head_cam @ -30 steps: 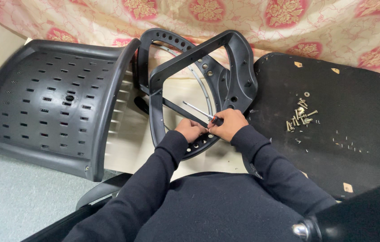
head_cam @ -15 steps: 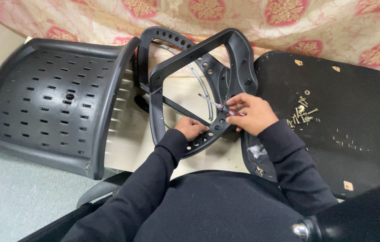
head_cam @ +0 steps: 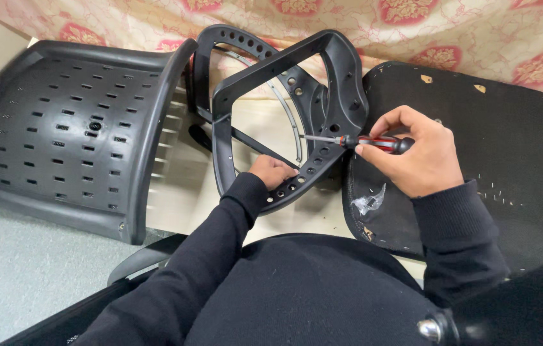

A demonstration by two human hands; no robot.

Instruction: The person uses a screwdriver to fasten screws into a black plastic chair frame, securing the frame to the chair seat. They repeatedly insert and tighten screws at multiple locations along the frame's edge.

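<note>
Two hands at work, right hand (head_cam: 420, 154) fingers grasping a screwdriver (head_cam: 374, 142), left hand (head_cam: 273, 172) fingers clenched on a black frame (head_cam: 342, 96), floral cloth (head_cam: 412, 25) behind, grey floor (head_cam: 21, 282).

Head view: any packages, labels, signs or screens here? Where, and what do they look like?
None in view: no package, label, sign or screen.
Only chair parts and a tool show: black frame held by the left hand, red-and-black screwdriver in the right hand, perforated black shell at left, black seat pad at right, floral cloth behind.
</note>
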